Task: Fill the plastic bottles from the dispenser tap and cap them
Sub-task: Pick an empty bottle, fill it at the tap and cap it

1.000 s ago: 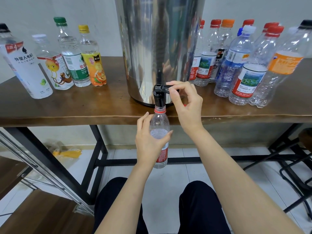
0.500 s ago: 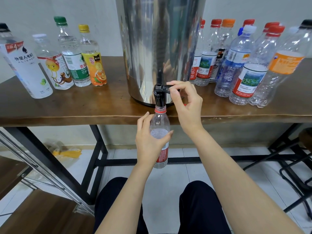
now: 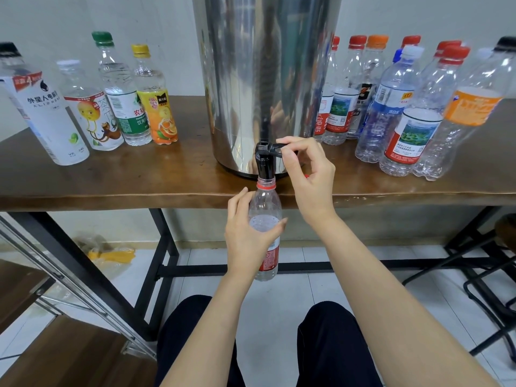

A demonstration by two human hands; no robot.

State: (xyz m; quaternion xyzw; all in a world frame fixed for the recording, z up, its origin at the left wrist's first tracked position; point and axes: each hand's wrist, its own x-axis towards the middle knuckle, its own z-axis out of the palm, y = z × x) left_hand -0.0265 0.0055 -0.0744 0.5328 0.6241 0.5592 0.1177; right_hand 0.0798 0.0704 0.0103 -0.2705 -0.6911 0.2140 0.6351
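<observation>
Bottle: clear plastic bottle (image 3: 265,208), centre of frame, its mouth right under the black tap (image 3: 264,166) at the counter (image 3: 125,180) edge.
Handling: thin-walled and squashy, I judge, and heavier as it fills (grip mid-body, gently).
Left hand: my left hand (image 3: 245,238) wraps the bottle's middle, thumb in front.
Right hand: my right hand (image 3: 307,174) pinches the tap lever (image 3: 275,147), forearm reaching up from lower right.

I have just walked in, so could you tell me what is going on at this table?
A person is filling a clear bottle under the black tap of the steel dispenser. The left hand grips the bottle; the right hand pinches the tap lever. Water stands above the label. Capped bottles stand on the table at both sides.
</observation>
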